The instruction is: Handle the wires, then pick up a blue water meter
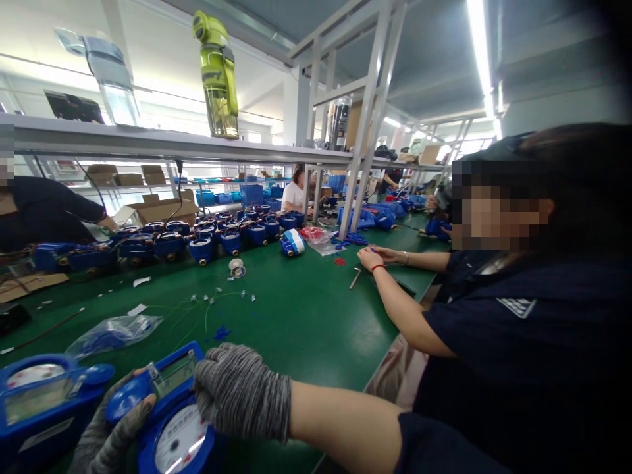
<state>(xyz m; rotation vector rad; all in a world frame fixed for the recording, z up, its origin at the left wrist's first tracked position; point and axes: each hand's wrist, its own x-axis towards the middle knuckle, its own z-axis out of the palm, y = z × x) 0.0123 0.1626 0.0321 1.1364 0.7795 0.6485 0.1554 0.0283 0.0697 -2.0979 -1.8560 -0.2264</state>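
blue meters near hands [172,421]: 2 | gloved hands [239,392]: 2 | green bottle [217,72]: 1

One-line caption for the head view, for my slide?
Gloved left hand and right hand grip a blue water meter on the green workbench.

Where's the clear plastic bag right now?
The clear plastic bag lies on the green table, lower left in the head view, just beyond the blue meter.

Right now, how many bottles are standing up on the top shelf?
2 that show clearly: a yellow-green bottle near the middle of the shelf and a clear bottle left of it. More may be hidden farther back.
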